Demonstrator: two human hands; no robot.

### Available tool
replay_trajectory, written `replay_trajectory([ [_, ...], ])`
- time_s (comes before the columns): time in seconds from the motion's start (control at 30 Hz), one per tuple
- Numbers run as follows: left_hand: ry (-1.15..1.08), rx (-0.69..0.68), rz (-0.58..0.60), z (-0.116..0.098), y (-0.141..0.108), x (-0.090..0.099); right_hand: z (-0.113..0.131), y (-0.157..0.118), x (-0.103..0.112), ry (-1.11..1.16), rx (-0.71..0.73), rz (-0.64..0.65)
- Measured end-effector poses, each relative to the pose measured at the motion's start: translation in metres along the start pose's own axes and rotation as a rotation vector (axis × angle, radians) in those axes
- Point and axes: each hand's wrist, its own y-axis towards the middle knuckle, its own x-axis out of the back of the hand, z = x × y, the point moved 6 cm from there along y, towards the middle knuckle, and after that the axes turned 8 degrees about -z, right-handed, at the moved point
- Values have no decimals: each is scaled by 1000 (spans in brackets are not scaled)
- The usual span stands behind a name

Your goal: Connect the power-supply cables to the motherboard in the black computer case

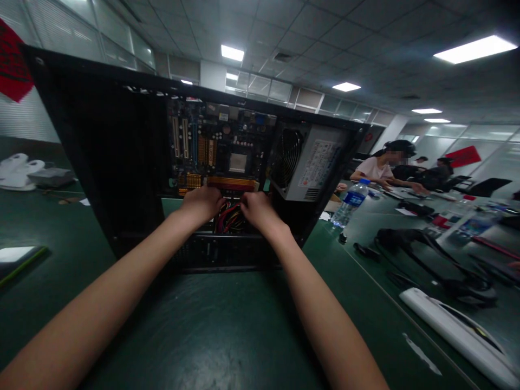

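An open black computer case [109, 146] stands on the green table. Inside it are a motherboard [241, 143] and, at the right, a silver power supply [319, 168] with a black fan. Both hands reach into the lower middle of the case, just below the memory slots [231, 183]. My left hand [203, 205] is closed, its fingertips beside a bundle of coloured cables [231, 216]. On the other side of the bundle, my right hand [259, 208] is closed too. What either one holds, if anything, is hidden by the fingers.
A water bottle [351, 203] stands right of the case. Further right lie a black strapped headset [439, 265] and a long white device [459, 330]. A green-edged object [20, 260] lies at the left. A person [382, 165] sits at the table beyond.
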Motion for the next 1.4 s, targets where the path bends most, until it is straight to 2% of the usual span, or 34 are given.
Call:
replay_trajectory([
  [0.27, 45, -20, -50, -4, 1, -4, -3, 4, -4, -49, -50, 15],
  [0.73, 49, 2, -35, -9, -1, -2, -2, 3, -3, -38, -69, 27],
  [0.93, 60, -2, -30, -13, -6, 1, -1, 4, -1, -49, -69, 38],
  [1.4, 73, -33, -58, -10, 0, -3, 7, -4, 3, -70, -27, 82],
])
